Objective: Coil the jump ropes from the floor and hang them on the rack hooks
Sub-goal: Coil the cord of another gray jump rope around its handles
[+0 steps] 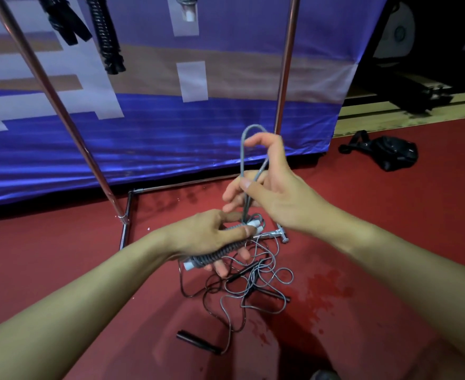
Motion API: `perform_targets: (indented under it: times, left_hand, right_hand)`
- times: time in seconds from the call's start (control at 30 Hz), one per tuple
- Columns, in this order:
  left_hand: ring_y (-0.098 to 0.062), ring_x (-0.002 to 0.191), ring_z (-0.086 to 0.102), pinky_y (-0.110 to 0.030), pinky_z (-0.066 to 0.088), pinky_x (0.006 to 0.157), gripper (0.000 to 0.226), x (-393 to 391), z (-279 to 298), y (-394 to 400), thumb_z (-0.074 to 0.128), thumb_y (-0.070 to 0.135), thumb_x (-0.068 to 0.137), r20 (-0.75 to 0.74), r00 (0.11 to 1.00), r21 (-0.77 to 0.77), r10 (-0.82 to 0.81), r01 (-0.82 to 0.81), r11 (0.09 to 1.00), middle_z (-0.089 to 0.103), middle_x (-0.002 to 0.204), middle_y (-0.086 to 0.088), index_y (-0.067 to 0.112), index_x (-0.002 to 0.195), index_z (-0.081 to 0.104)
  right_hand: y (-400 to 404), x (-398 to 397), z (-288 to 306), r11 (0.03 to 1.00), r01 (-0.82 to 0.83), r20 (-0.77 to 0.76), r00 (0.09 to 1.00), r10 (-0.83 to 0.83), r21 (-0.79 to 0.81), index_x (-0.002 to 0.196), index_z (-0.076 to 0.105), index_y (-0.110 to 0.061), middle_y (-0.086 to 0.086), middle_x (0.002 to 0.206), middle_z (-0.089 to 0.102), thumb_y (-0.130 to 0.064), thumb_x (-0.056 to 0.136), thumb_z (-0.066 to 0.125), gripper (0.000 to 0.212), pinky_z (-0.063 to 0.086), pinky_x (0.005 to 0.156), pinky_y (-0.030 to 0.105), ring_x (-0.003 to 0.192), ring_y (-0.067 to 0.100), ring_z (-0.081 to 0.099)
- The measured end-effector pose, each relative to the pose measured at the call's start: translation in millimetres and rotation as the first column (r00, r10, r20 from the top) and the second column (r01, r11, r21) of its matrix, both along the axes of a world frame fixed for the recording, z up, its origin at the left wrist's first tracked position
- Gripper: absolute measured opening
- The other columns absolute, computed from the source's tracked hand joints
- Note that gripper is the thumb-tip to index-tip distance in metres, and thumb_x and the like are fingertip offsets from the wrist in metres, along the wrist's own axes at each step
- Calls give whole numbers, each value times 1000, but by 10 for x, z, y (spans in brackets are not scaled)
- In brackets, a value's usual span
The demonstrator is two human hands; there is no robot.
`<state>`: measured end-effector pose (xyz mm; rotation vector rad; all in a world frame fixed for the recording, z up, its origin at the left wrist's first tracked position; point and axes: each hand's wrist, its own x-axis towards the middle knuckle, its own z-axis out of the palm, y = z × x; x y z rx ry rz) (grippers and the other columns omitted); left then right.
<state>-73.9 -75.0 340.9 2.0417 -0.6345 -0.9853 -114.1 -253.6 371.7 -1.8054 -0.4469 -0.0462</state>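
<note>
My left hand (214, 237) grips the ribbed grey handles (220, 252) of a grey jump rope, white end caps showing at both ends. My right hand (269, 185) pinches a raised loop of the grey cord (242, 149) above the left hand. The rest of that cord lies tangled on the red floor (264, 281), mixed with a black jump rope whose black handles (198, 342) rest near and below the tangle. The metal rack's poles (53, 105) stand behind, with black ropes (108, 37) hanging from it at the top left.
The rack's chrome base bar (125, 229) and a foot (280, 234) lie on the floor by the tangle. A blue and white banner (171, 127) stands behind the rack. A black bag (390, 152) lies at the right on the red floor.
</note>
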Motion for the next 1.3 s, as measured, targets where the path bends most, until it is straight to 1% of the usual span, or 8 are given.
perform_targets:
  times: [0.17,0.23,0.37,0.57,0.77,0.87,1.0,1.3]
  left_hand:
    - [-23,53,67,-27,54,45,20,30,-14,-36,54,46,103,-24,994,-138,110,-112,984,79,93,-9,36,118,62]
    - [-20,49,62,-24,51,42,22,56,-28,-30,54,44,104,-49,981,-207,186,-192,959,73,84,-10,39,125,61]
    - [-20,50,52,-26,49,49,27,79,-61,-4,53,43,105,-203,953,-342,224,-284,896,61,79,-5,36,131,59]
    - [-18,57,45,-27,46,54,35,101,70,39,47,49,103,-672,740,-448,-13,-393,803,52,84,-5,20,121,55]
    - [-18,47,40,-26,40,48,61,83,123,-13,47,70,96,-341,875,-395,343,-464,793,50,71,-3,11,95,62]
    - [-20,47,41,-26,42,47,58,92,208,3,46,65,99,-196,900,-432,389,-435,790,51,71,-6,10,89,62]
    - [-20,43,43,-23,40,40,60,22,222,-10,47,59,99,-65,936,-436,345,-338,834,52,67,-9,3,85,61]
    - [-25,51,49,-23,33,43,71,-49,75,-32,52,80,86,182,969,-228,168,-125,966,55,65,-14,10,77,57]
  right_hand:
    - [-78,27,75,996,57,5,998,-56,-63,157,-11,-30,2,85,77,-17,106,52,82,60,75,44,64,22,70]
    - [-91,50,98,994,109,-51,993,-109,6,159,6,-17,-7,64,65,-20,106,53,71,59,89,51,57,10,61]
    - [-28,26,103,943,156,-188,977,-103,294,112,49,-3,-10,53,37,-12,109,46,10,53,105,47,48,5,39]
    - [49,-52,149,798,122,-210,978,5,590,91,34,-16,3,66,32,-9,110,32,21,50,106,54,59,21,42]
    - [38,-66,27,777,306,-280,944,-174,550,92,54,-7,7,89,60,-13,110,38,25,53,104,40,97,19,64]
    - [-39,-3,-129,761,532,-414,829,-377,371,90,68,-17,-4,82,56,-23,107,51,25,53,80,28,80,7,53]
    - [-220,70,-289,854,449,-631,749,-199,263,101,58,-18,-7,67,35,-27,101,63,10,28,43,16,50,4,29]
    - [-401,166,-189,809,432,-777,627,49,400,124,67,-4,9,88,66,-4,100,54,27,46,44,18,60,10,49]
